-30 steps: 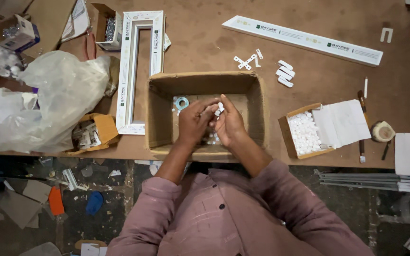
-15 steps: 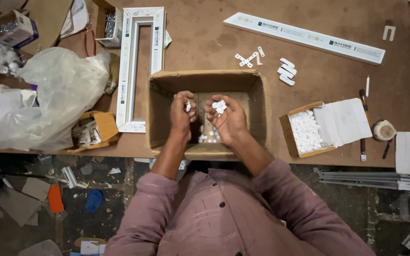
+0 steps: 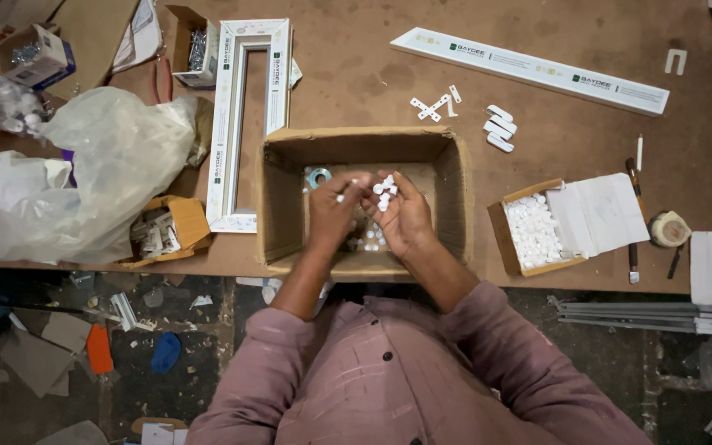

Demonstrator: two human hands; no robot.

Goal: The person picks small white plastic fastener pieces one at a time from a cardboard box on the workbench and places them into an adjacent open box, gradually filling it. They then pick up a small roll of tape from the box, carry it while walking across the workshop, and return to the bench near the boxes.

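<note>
While both hands work over the open carton, the brown bench (image 3: 356, 74) takes up most of the view, its near edge running just below the carton, with a littered floor (image 3: 67, 363) beneath. Open bench shows above the carton and to its right, between the strip and the small box; the left side is crowded.

A crumpled clear plastic bag (image 3: 100, 165) fills the left of the bench. Beside it lies one white rectangular frame (image 3: 249, 115), touching the carton's left wall. One long white strip (image 3: 537, 70) with dark label patches lies slanted at the upper right. The carton (image 3: 282, 206) is brown, with its flaps up, and sits at the bench edge.

Four smaller boxes are in view: a box of white caps (image 3: 533, 231) with its white lid folded open, right of the carton; a torn brown one (image 3: 175, 227) at the bag's foot; and two with metal hardware, one at the top left corner (image 3: 30, 53) and one (image 3: 195, 45) by the frame's top.

Above the carton lie three white oblong pieces (image 3: 500, 128) and a few thin white cross-shaped brackets (image 3: 434, 105).

Inside the carton, the right hand (image 3: 405, 216) is cupped, palm up, holding a cluster of small white caps (image 3: 385, 188); I cannot count them. The left hand (image 3: 333, 213) has its fingers (image 3: 348, 188) pinched narrow on one cap (image 3: 340, 198), just beside the cluster. More caps and one blue ring (image 3: 319, 176) lie on the carton floor.
</note>
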